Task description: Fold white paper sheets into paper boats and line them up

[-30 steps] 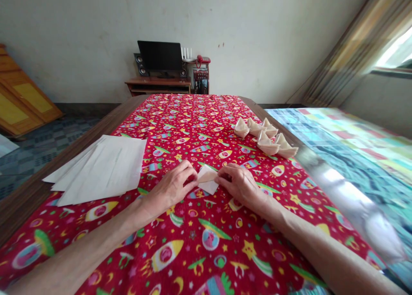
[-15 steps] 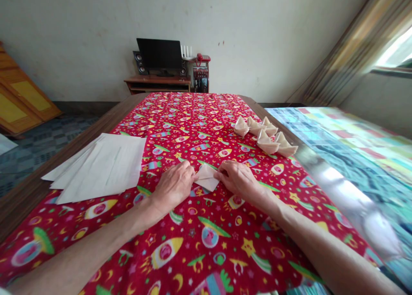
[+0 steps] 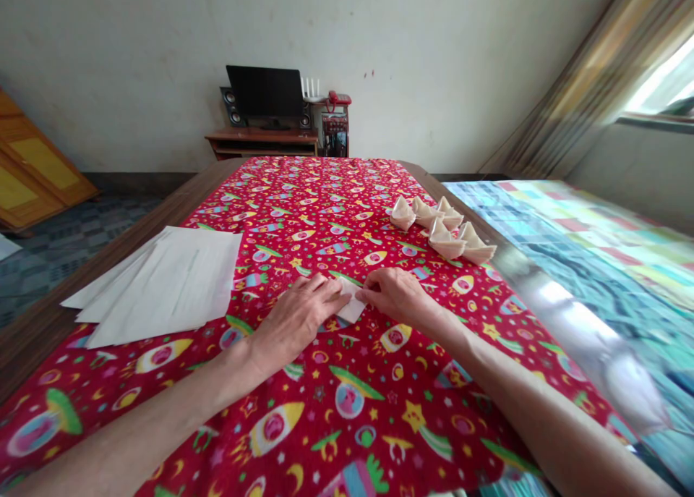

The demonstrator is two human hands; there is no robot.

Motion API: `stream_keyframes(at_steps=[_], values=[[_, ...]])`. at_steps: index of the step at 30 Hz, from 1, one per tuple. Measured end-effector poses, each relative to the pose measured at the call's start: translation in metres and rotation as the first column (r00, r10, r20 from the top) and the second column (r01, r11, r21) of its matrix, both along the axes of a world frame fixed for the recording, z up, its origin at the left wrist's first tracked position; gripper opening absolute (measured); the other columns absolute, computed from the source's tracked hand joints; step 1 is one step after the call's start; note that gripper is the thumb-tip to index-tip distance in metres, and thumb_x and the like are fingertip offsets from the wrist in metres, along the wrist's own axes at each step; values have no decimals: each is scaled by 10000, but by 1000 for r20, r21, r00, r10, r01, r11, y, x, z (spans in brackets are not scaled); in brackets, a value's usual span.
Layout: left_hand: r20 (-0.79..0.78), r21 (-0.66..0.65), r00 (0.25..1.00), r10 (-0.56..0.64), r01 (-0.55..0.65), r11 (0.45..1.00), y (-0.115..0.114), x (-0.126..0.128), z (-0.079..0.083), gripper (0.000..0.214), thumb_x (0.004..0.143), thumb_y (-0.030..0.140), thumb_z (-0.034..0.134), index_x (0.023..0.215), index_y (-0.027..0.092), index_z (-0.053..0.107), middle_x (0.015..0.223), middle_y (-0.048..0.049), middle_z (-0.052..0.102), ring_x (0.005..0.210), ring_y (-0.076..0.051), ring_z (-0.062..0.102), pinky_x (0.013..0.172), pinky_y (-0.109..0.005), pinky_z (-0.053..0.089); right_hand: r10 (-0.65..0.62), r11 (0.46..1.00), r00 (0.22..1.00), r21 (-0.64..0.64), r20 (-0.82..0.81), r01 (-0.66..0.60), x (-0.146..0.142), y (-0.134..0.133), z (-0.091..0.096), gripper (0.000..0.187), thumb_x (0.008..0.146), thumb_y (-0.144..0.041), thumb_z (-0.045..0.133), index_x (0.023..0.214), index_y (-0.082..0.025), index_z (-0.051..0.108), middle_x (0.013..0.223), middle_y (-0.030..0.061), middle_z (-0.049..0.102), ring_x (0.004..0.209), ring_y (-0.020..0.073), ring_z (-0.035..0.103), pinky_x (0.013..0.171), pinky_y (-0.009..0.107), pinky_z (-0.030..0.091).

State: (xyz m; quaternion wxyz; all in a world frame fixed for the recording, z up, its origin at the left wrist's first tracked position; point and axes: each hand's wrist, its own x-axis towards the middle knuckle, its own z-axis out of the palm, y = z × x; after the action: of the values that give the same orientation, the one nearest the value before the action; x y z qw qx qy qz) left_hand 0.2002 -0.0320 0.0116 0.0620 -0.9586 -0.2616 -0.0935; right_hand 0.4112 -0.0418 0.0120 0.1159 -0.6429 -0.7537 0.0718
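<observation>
A small piece of folded white paper [image 3: 353,307] lies on the red patterned cloth [image 3: 347,222] between my hands. My left hand [image 3: 304,310] covers its left part, fingers close together and thumb pressed on the paper. At its right corner, my right hand [image 3: 395,292] pinches the edge between thumb and fingertips, the other fingers curled in. Part of the paper is hidden under the left fingers. Several folded paper pieces with raised points [image 3: 447,238] stand grouped at the right side of the cloth. To the left, flat white sheets [image 3: 168,287] lie fanned in a loose pile.
The cloth covers a brown wooden table [image 3: 178,211]. Beyond its far end stand a desk with a monitor [image 3: 264,93], a speaker and a red telephone [image 3: 339,98]. A bed with a checked cover [image 3: 542,215] adjoins on the right. A yellow cabinet [image 3: 40,160] stands at left.
My left hand has slid right and over the folded paper, covering more of it. The right hand still pinches the right corner. The view has shifted slightly.
</observation>
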Motion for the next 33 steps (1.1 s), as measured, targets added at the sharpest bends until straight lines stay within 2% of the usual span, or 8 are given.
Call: stream_keyframes(at_steps=[7, 10, 13, 15, 17, 20, 26, 33], values=[[-38, -56, 998, 45, -47, 997, -1, -6, -7, 612, 828, 9, 402, 1351, 326, 391, 1321, -23, 470, 1144, -234, 442, 935, -397, 393, 4, 1000, 999, 19, -33, -3, 1, 0, -3, 222, 835, -413, 567, 762, -224, 657, 686, -1, 636, 638, 129, 554, 533, 229, 294], [-47, -53, 996, 69, -72, 996, -3, -5, -6, 629, 812, 4, 404, 1350, 331, 395, 1322, -33, 465, 1148, -240, 443, 935, -401, 397, 28, 994, 999, 109, -26, -25, 0, -6, -5, 194, 845, -382, 579, 815, -198, 633, 742, 8, 630, 674, 126, 541, 585, 230, 335], [-60, -53, 995, 75, -78, 995, -4, -4, -4, 645, 810, 7, 393, 1358, 349, 377, 1302, -31, 480, 1130, -233, 458, 931, -406, 400, 183, 941, 975, 266, 126, -211, -3, -16, -6, 130, 889, -254, 532, 834, -170, 614, 832, 52, 621, 787, 160, 524, 662, 261, 370], [-64, -57, 995, 79, -83, 995, -5, -4, -3, 653, 813, 5, 379, 1365, 355, 365, 1312, -26, 479, 1140, -231, 454, 943, -413, 391, 359, 865, 898, 271, 252, -422, -5, -23, -5, 153, 915, -189, 474, 866, -159, 616, 894, 79, 617, 860, 183, 507, 721, 290, 383], [-63, -62, 994, 90, -94, 994, -6, -5, -3, 644, 822, 5, 368, 1367, 347, 365, 1342, -20, 465, 1172, -235, 435, 967, -427, 368, 462, 810, 832, 236, 307, -537, -5, -29, -3, 168, 925, -165, 446, 943, -149, 612, 957, 90, 615, 898, 192, 495, 766, 310, 392], [-57, -65, 995, 86, -90, 994, -7, -8, -5, 626, 825, 3, 370, 1364, 322, 381, 1376, -22, 449, 1216, -242, 407, 1000, -437, 331, 436, 832, 844, 217, 313, -510, -3, -35, -1, 175, 917, -148, 451, 1012, -137, 598, 1007, 99, 608, 927, 201, 493, 774, 314, 409], [-29, 8, 995, 91, -91, 996, -11, -21, -4, 594, 798, -19, 368, 1314, 262, 454, 1327, -36, 505, 1199, -243, 413, 996, -436, 324, 354, 882, 869, 184, 346, -433, 4, -38, 5, 159, 890, -130, 479, 961, -141, 621, 990, 110, 619, 920, 218, 515, 730, 319, 432], [43, 41, 998, 43, -45, 998, -4, -37, -8, 520, 783, -8, 399, 1217, 228, 560, 1341, -50, 492, 1179, -263, 424, 964, -442, 380, 332, 897, 873, 168, 357, -409, 4, -37, 8, 174, 896, -123, 463, 922, -135, 634, 972, 109, 625, 910, 216, 527, 745, 321, 446]])
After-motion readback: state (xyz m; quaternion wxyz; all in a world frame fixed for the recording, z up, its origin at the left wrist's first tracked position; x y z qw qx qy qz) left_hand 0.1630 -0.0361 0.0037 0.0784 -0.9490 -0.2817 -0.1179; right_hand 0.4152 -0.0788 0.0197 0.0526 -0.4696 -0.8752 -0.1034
